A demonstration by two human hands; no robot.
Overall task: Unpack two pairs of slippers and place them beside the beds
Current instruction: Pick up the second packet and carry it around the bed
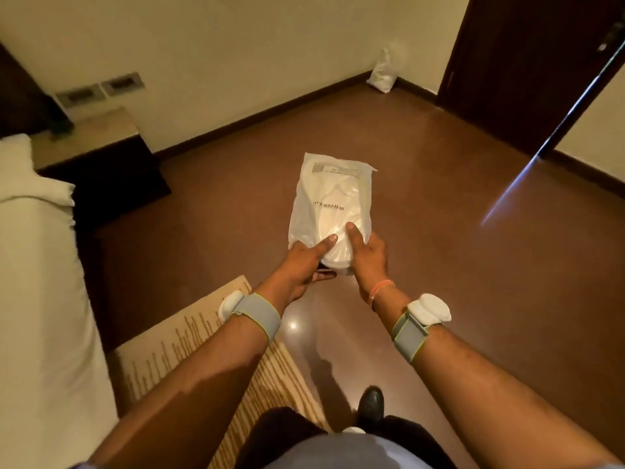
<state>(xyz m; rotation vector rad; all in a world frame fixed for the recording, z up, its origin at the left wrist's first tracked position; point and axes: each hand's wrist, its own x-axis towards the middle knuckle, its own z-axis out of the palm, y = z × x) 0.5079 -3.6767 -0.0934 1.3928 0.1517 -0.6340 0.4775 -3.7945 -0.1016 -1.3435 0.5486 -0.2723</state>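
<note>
Slipper bag (333,201) still sealed, left hand (301,262) and right hand (367,253) both gripping its near end; next I'd tear it open.

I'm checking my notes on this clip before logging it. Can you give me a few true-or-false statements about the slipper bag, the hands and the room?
1. Both hands grip the slipper bag at its near end. True: the left hand and right hand hold it there.
2. The slippers are already out of the bag. False: they show through the plastic, still inside.
3. The bed lies on the person's right. False: it is on the left.
4. A rug lies on the floor beside the bed. True.
5. The bag rests on the floor. False: it is held up in the air.
</note>
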